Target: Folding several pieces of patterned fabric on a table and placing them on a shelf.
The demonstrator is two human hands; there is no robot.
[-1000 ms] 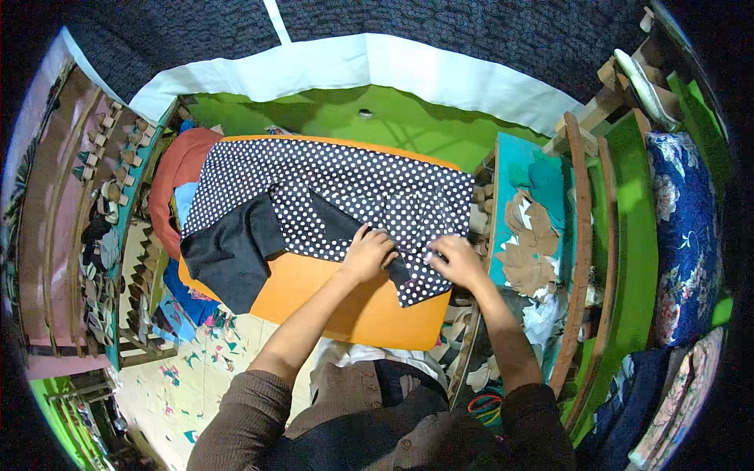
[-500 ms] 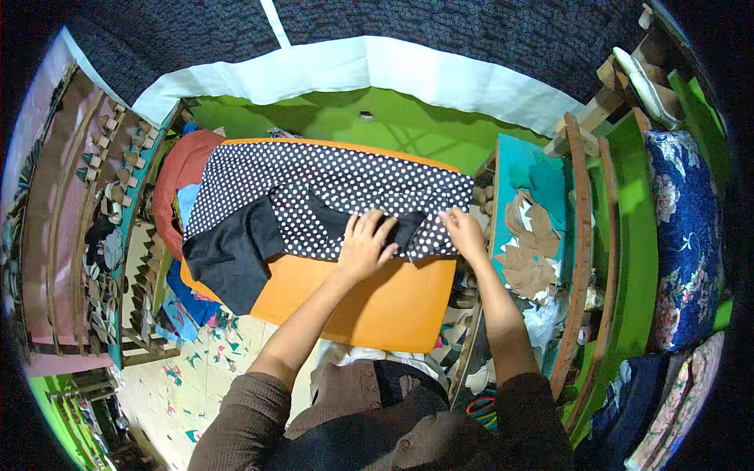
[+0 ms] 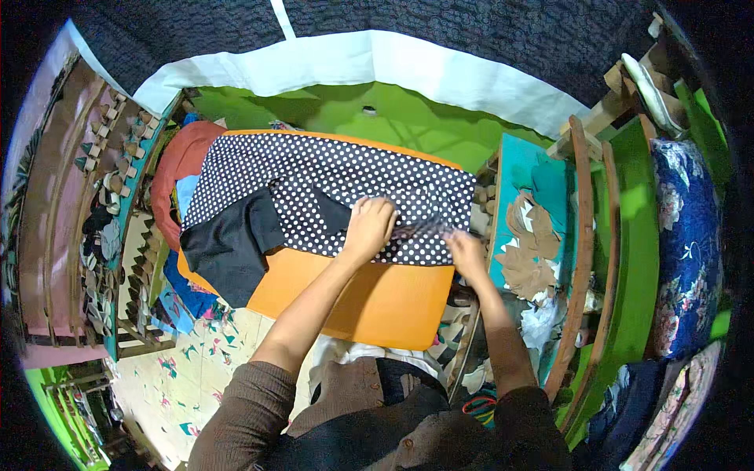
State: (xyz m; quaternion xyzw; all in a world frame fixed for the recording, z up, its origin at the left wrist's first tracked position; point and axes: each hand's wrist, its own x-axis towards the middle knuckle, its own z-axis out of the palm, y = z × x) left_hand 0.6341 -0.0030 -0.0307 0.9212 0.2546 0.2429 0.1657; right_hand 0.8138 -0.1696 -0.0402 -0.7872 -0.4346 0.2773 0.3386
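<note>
A black cloth with white polka dots [image 3: 330, 165] lies across an orange board [image 3: 369, 306] in front of me. Part of it shows a plain black side. My left hand [image 3: 371, 226] rests on the cloth next to a small black patch [image 3: 334, 213], with its fingers curled together on the fabric. At the cloth's near right corner, my right hand [image 3: 467, 253] pinches the edge. The cloth between my hands is smeared by motion, and my right fingertips are slightly blurred. A plain black piece of fabric [image 3: 234, 243] hangs over the board's left end.
A reddish cloth [image 3: 185, 169] bunches beyond the board's left end. To the right, a teal-topped surface [image 3: 510, 169] holds brown scraps [image 3: 528, 251], beside wooden rails [image 3: 580, 259]. A rack of small wooden pieces [image 3: 110, 165] stands left. Fabric bits litter the floor [image 3: 212, 377].
My left hand's fingers have gone from spread to curled. The folded near right corner of the polka-dot cloth has flattened out, and my right hand has moved slightly toward me.
</note>
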